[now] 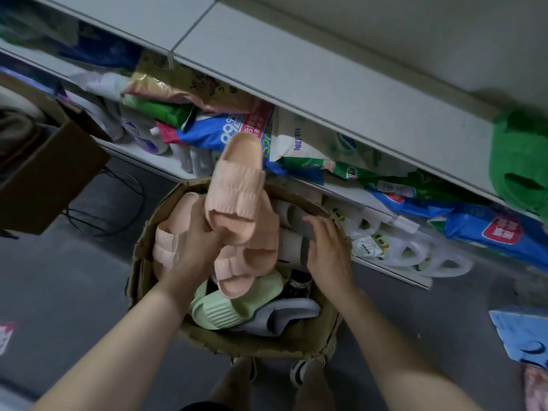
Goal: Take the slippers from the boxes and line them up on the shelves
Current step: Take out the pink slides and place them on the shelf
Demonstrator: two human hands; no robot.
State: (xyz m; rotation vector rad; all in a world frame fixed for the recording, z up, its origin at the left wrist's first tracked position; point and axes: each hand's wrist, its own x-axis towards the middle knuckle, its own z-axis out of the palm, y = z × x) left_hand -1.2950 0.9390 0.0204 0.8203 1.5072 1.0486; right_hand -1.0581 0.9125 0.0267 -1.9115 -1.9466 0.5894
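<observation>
A cardboard box (pixel 261 344) of slippers stands on the floor below me. My left hand (pixel 194 247) grips a peach slipper (pixel 237 185) by its heel end and holds it tilted above the box. More peach slippers (pixel 252 256) lie under it, with a light green slipper (pixel 231 307) and a grey slipper (pixel 284 317) nearer me. My right hand (pixel 327 247) reaches into the box's right side and touches a grey-brown slipper (pixel 292 241). A green slipper (pixel 519 161) lies on the white shelf (pixel 341 84) at the far right.
The lower shelf (pixel 142 149) is crowded with detergent bags and white bottles (pixel 400 250). A second brown carton (pixel 50 176) stands at the left with black cables on the grey floor beside it. Blue packaging (pixel 522 333) lies on the floor at the right. My feet show below the box.
</observation>
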